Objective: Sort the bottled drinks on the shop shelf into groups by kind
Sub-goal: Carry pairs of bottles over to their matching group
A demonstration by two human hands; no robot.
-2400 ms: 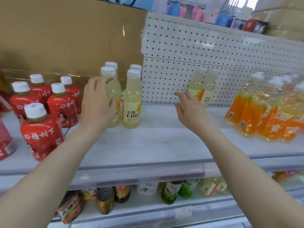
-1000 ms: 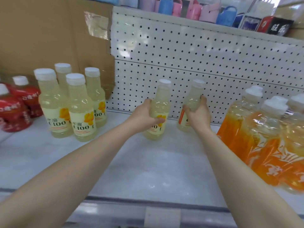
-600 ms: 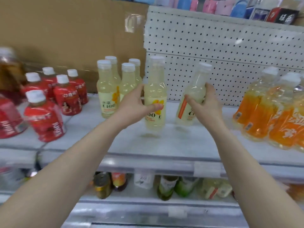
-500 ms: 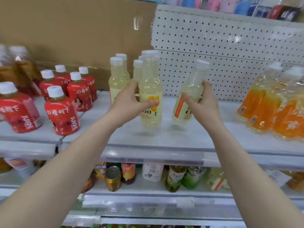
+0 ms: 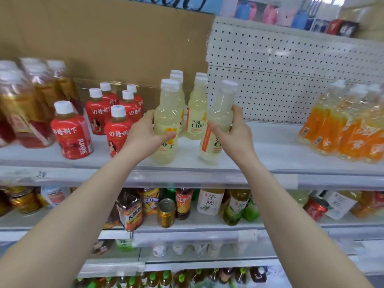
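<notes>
My left hand [image 5: 145, 136] grips a pale yellow C100 bottle [image 5: 167, 113] with a white cap, standing near the front of the white shelf [image 5: 259, 150]. My right hand [image 5: 232, 129] grips a second pale yellow bottle [image 5: 220, 109], tilted a little to the right, its base near the shelf. Both held bottles are in front of a group of the same pale yellow bottles [image 5: 197, 109] at the back. Red-labelled bottles [image 5: 70, 132] stand to the left. Orange drink bottles [image 5: 349, 125] stand at the right.
Amber tea bottles [image 5: 31, 96] fill the far left. Cardboard [image 5: 104, 38] and a white pegboard [image 5: 291, 69] back the shelf. Bare shelf lies between the yellow and orange groups. A lower shelf holds mixed bottles and a gold can [image 5: 166, 213].
Both hands picked up a pale yellow bottle each from beside the orange group and carried them left. The bottles now sit in front of the pale yellow group.
</notes>
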